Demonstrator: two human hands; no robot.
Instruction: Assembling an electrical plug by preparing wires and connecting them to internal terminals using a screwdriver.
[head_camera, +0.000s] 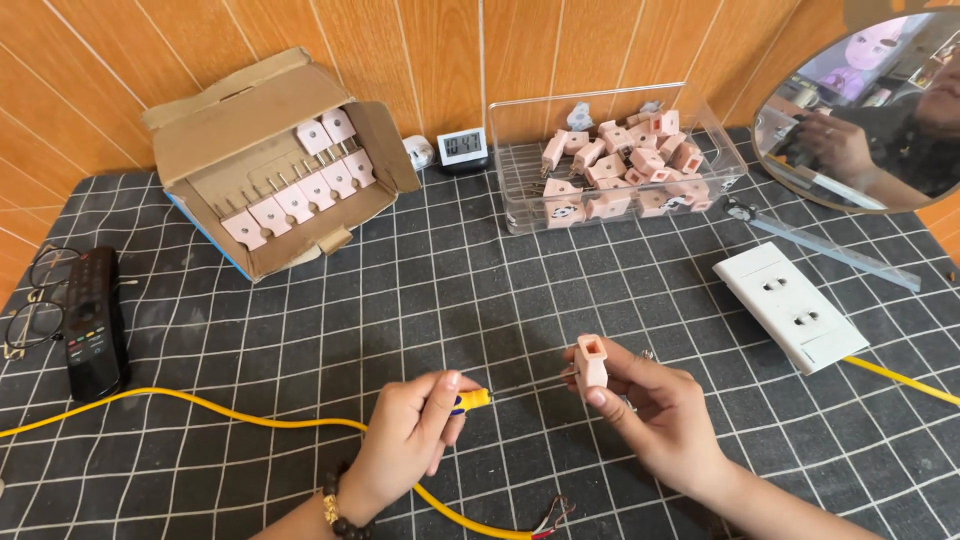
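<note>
Pinching pink plug (591, 362) in right hand (650, 410), left hand (405, 440) gripping yellow screwdriver (470, 401), bare mat (480, 290) ahead.

Looks like a home bench doing duty as a little assembly spot: wood-panelled wall (440, 60) running along the far edge, a round mirror (865, 110) leaning at the far right corner, glasses (30, 300) and a remote (95, 325) lying at the left edge.

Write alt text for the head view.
The right hand holds a pink plug upright, while the left hand grips a small yellow-handled screwdriver above a yellow cable. Behind them on the checked mat stand a cardboard box of plugs and a clear tray holding more plugs.
</note>
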